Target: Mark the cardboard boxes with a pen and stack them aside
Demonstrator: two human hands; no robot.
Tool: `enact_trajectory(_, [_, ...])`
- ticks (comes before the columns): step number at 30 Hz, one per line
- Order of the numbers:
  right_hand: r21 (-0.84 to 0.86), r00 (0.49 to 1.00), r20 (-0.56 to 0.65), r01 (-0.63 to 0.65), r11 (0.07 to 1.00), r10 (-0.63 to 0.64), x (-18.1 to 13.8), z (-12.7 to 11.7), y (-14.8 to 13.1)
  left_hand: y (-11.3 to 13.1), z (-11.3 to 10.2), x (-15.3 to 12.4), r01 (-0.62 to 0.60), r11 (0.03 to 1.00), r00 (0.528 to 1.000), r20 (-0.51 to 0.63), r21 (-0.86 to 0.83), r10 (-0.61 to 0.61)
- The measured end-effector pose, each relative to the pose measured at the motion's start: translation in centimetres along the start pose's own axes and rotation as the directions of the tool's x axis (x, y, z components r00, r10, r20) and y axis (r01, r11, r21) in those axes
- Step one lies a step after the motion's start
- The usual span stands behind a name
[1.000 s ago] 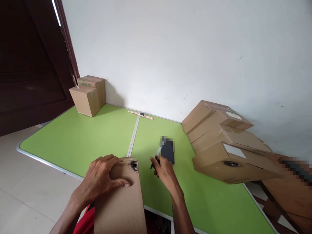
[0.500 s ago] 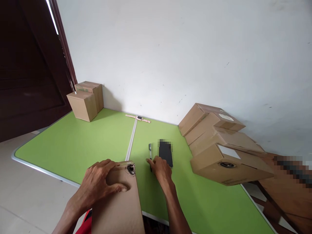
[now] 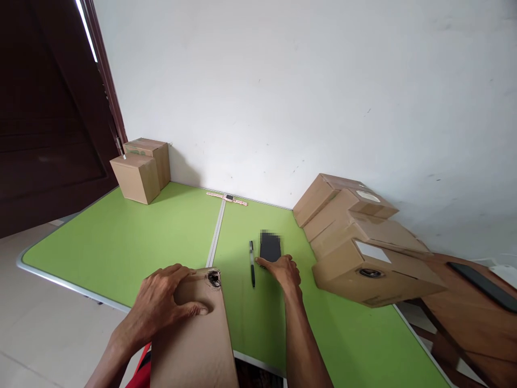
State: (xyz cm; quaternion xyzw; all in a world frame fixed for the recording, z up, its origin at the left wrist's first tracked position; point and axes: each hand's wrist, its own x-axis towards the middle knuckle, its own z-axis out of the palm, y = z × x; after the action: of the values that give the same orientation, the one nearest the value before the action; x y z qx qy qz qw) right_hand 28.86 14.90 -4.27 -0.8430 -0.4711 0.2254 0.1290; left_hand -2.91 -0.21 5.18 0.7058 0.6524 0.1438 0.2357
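My left hand (image 3: 161, 302) grips the upper end of a cardboard box (image 3: 194, 345), its thumb lying along the face turned to me. A ragged dark hole (image 3: 213, 278) is cut near the box's top right corner. Over the green table (image 3: 177, 231), my right hand (image 3: 285, 272) is closed around the near end of a black phone (image 3: 270, 247), thumb at its left edge and fingers at its right. Just left of the phone lies a pen (image 3: 252, 264) with a dark cap and a clear middle.
A wristwatch (image 3: 229, 198) with a light strap lies at the table's back edge by the wall. Two cardboard boxes (image 3: 139, 178) stand at the back left. Several more boxes (image 3: 339, 264) line the right side. Beyond them, a dark flat device (image 3: 482, 285) rests on a wooden surface.
My right hand has left the pen lying on the table and moved right onto the phone's near end. My left hand and the box stay nearly where they were.
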Motion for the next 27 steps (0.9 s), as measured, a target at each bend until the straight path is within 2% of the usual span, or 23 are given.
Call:
enact_trajectory(5, [0.203,0.999,0.042,-0.036,0.979,0.028,0.9,-0.1,0.7,0.0,-0.1,0.0,0.009,1.0,1.0,0.002,0.003,-0.009])
enact_trajectory(7, [0.345,0.996,0.086,-0.049,0.937,0.021,0.9,0.0,1.1,0.2,-0.3,-0.1,0.022,1.0,1.0,0.015,0.001,-0.022])
enact_trajectory(9, [0.514,0.991,0.134,-0.059,0.856,-0.012,0.8,0.0,1.4,0.3,-0.3,-0.1,0.038,0.999,0.999,0.026,-0.005,-0.038])
enact_trajectory(12, [0.742,0.979,0.181,-0.076,0.666,-0.091,-0.2,-0.4,2.0,0.1,-0.2,0.1,0.036,0.999,0.999,0.016,-0.02,-0.036])
enact_trajectory(15, [0.878,0.959,0.208,-0.095,0.469,-0.194,-3.4,-1.0,3.4,-0.2,0.0,0.1,0.003,0.999,1.0,-0.008,-0.032,-0.003])
enact_trajectory(17, [0.945,0.938,0.236,-0.161,0.285,-0.253,-6.9,-1.5,4.5,-0.2,0.1,0.1,-0.016,0.999,1.0,-0.018,-0.034,0.016])
enact_trajectory(19, [0.953,0.907,0.296,-0.301,0.031,-0.3,-11.1,-2.2,5.3,0.0,0.0,0.0,-0.029,0.999,0.999,-0.02,-0.031,0.028])
enact_trajectory(20, [0.93,0.882,0.332,-0.366,-0.041,-0.334,-13.3,-2.6,5.5,0.1,-0.1,0.0,-0.032,0.999,0.999,-0.019,-0.029,0.032])
enact_trajectory(21, [0.903,0.847,0.368,-0.424,-0.07,-0.383,-15.3,-3.0,5.4,0.3,-0.2,0.0,-0.037,0.999,0.999,-0.019,-0.026,0.036])
enact_trajectory(23, [0.832,0.735,0.458,-0.552,-0.049,-0.5,-18.9,-3.7,4.7,0.5,-0.2,-0.1,-0.044,0.999,0.999,-0.021,-0.02,0.044])
enact_trajectory(25, [0.738,0.587,0.536,-0.675,-0.002,-0.606,-21.5,-3.9,3.2,0.7,-0.2,-0.3,-0.065,0.998,0.997,-0.03,-0.01,0.065])
enact_trajectory(27, [0.67,0.477,0.558,-0.742,0.03,-0.679,-23.3,-3.6,1.4,0.9,-0.3,-0.5,-0.084,0.996,0.995,-0.049,0.019,0.084])
